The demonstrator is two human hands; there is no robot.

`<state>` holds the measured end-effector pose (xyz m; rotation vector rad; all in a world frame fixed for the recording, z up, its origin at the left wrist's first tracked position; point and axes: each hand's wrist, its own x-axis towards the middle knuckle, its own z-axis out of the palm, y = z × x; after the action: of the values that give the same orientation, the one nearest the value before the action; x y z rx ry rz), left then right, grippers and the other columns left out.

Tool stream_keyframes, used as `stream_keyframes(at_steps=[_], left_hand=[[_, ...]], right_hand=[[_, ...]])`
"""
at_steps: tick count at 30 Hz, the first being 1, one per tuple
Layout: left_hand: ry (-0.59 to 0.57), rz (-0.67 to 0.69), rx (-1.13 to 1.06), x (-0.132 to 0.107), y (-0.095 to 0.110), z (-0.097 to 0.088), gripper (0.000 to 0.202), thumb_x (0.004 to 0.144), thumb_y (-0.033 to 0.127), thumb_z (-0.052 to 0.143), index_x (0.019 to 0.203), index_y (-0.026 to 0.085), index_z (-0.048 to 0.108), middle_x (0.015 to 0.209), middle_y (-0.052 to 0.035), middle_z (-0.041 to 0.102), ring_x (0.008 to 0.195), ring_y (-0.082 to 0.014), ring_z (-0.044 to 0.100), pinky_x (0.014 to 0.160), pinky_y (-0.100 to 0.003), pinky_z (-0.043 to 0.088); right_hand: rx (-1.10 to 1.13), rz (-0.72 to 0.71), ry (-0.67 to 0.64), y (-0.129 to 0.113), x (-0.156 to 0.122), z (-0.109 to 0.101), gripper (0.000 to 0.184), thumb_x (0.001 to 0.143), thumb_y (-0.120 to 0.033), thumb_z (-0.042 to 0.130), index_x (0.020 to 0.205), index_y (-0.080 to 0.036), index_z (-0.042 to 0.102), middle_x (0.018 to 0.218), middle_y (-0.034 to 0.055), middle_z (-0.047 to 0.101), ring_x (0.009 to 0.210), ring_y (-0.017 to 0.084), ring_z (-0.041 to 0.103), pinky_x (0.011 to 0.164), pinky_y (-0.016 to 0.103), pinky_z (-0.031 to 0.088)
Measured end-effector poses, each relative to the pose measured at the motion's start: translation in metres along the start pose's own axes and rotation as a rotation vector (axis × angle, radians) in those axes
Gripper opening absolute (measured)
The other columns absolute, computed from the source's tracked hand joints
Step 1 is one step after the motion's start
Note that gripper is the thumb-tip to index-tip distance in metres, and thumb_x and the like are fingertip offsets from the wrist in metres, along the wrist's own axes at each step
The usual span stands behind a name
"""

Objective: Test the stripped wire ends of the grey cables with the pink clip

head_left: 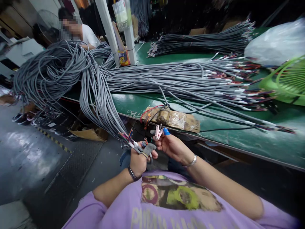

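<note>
My left hand [139,160] is closed around the ends of several grey cables [130,143] whose coloured inner wires stick out past the fingers; a grey sleeve covers one finger. My right hand [172,146] is closed in a pinch on a small pink clip [158,132], with a blue cap on one fingertip. The two hands are close together just below the table's front edge [214,143]. The held cables run up and left into a big hanging bundle [95,95].
Long grey cable bundles [178,79] lie across the green table. A taped cardboard block [176,120] sits at the front edge. A green fan [288,82] and a plastic bag [276,41] are at right. Another person [78,30] sits at the far left.
</note>
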<state>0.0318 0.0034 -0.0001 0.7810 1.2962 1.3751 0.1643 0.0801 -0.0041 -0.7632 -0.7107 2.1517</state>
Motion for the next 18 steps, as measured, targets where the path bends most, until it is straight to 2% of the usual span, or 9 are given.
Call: stream_keyframes(at_steps=[2,4,6,8,12,18], left_hand=[[0.002,0.011,-0.01,0.001,0.001,0.004,0.034,0.072,0.048,0.07,0.071,0.015,0.066,0.055,-0.004,0.068,0.046,-0.0123,0.061,0.04,-0.02,0.033],[0.007,0.025,-0.006,0.003,0.002,0.007,0.034,0.073,0.048,0.07,0.071,0.014,0.066,0.055,-0.0042,0.068,0.047,-0.0123,0.061,0.041,-0.02,0.033],[0.01,0.035,0.001,0.004,0.001,0.01,0.034,0.073,0.048,0.07,0.07,0.014,0.066,0.056,-0.0043,0.068,0.047,-0.0124,0.061,0.042,-0.02,0.034],[0.009,0.039,0.003,0.005,-0.001,0.011,0.034,0.074,0.048,0.07,0.071,0.014,0.066,0.056,-0.0041,0.069,0.047,-0.0124,0.061,0.042,-0.02,0.035],[-0.006,0.047,0.017,0.008,-0.007,0.012,0.033,0.076,0.047,0.069,0.071,0.015,0.065,0.056,-0.0038,0.069,0.045,-0.0118,0.06,0.041,-0.02,0.035],[-0.024,0.06,0.071,0.01,-0.013,0.011,0.031,0.077,0.045,0.07,0.072,0.014,0.068,0.055,-0.0038,0.069,0.044,-0.0117,0.059,0.042,-0.02,0.037]], right_hand=[[-0.161,-0.141,0.027,-0.001,0.002,0.002,0.039,0.073,-0.056,0.071,0.072,-0.018,0.065,0.064,0.001,0.057,0.055,0.011,0.042,0.052,0.026,0.037],[-0.313,-0.281,0.117,0.001,0.004,0.003,0.043,0.074,-0.06,0.068,0.065,-0.018,0.065,0.06,0.0012,0.056,0.054,0.012,0.041,0.052,0.027,0.036],[-0.345,-0.328,0.167,0.004,0.007,0.003,0.049,0.076,-0.066,0.061,0.064,-0.019,0.066,0.059,0.0018,0.056,0.053,0.013,0.043,0.053,0.028,0.036],[-0.252,-0.282,0.126,0.007,0.01,0.003,0.052,0.077,-0.07,0.056,0.07,-0.019,0.067,0.059,0.0021,0.057,0.054,0.014,0.046,0.053,0.029,0.038],[-0.044,-0.176,0.017,0.008,0.015,0.005,0.052,0.075,-0.068,0.061,0.084,-0.018,0.067,0.066,0.0029,0.061,0.056,0.015,0.053,0.053,0.03,0.043],[0.062,-0.139,0.033,0.009,0.018,0.005,0.052,0.072,-0.066,0.066,0.089,-0.017,0.066,0.062,0.0026,0.061,0.056,0.016,0.056,0.049,0.029,0.044]])
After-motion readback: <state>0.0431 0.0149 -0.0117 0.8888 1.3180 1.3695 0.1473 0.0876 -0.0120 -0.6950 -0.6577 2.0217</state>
